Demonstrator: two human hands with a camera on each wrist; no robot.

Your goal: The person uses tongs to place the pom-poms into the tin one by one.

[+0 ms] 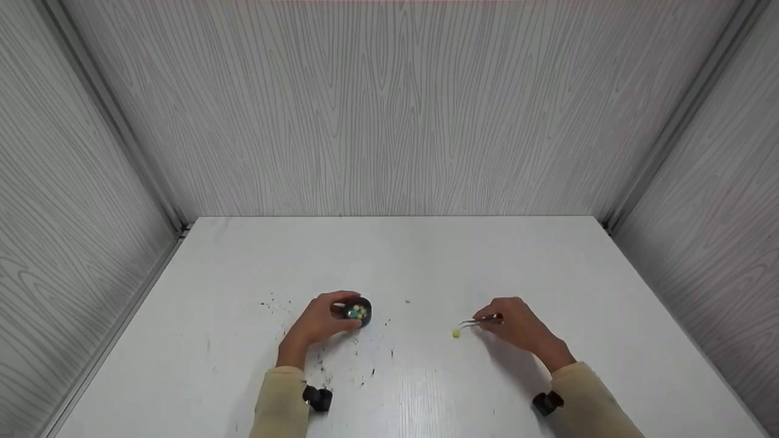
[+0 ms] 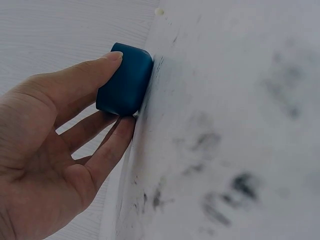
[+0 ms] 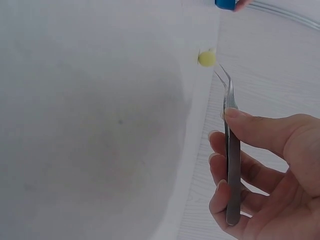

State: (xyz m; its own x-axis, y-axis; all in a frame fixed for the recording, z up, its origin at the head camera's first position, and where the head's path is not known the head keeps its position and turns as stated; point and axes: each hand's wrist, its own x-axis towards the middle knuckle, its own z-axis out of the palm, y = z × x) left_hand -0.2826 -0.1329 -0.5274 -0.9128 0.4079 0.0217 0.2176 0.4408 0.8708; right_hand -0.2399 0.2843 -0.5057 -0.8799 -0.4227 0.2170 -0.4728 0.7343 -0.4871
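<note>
Between its thumb and fingers my left hand (image 1: 324,317) grips a small dark blue cup (image 2: 127,80), which stands on the table. Several yellow, green and teal balls (image 1: 357,312) lie inside the cup in the head view; the left wrist view shows only its outer wall. My right hand (image 1: 514,322) pinches metal tweezers (image 3: 232,150) with bent tips. The tips are slightly apart and point at a yellow ball (image 3: 207,59) on the table, just short of it. In the head view this yellow ball (image 1: 456,333) lies to the right of the cup.
The white table (image 1: 389,255) carries dark smudges and specks (image 1: 373,371) around the left hand. A tiny speck (image 1: 408,301) lies between the hands. Grey wood-patterned panels (image 1: 389,109) stand behind and at both sides. A small black device (image 1: 317,398) sits at each wrist.
</note>
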